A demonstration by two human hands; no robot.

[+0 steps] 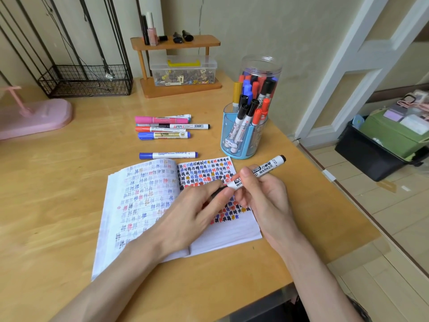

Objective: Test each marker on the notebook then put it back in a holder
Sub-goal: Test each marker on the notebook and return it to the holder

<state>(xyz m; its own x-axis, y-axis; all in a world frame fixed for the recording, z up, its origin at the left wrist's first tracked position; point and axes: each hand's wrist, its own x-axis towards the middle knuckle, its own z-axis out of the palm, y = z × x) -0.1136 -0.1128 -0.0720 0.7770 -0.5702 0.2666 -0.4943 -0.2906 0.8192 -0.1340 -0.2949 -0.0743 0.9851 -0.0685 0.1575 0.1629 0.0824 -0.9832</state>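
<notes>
1. Over the open notebook's (139,194) right page, near the desk's (69,182) front edge, the right hand (262,194) pinches a black whiteboard marker (257,171) by its barrel. The left hand's (192,210) grip closes on its cap end.
2. Capping or uncapping: cannot tell.
3. Progress: both pages densely marked; judged well advanced.
4. Outstanding, by judgement: six loose markers behind the notebook, five clustered (162,126), one blue marker (168,155) apart.
5. Holders: two toward the right edge, a blue holder (243,135) and a clear jar (261,70), both stocked.
</notes>
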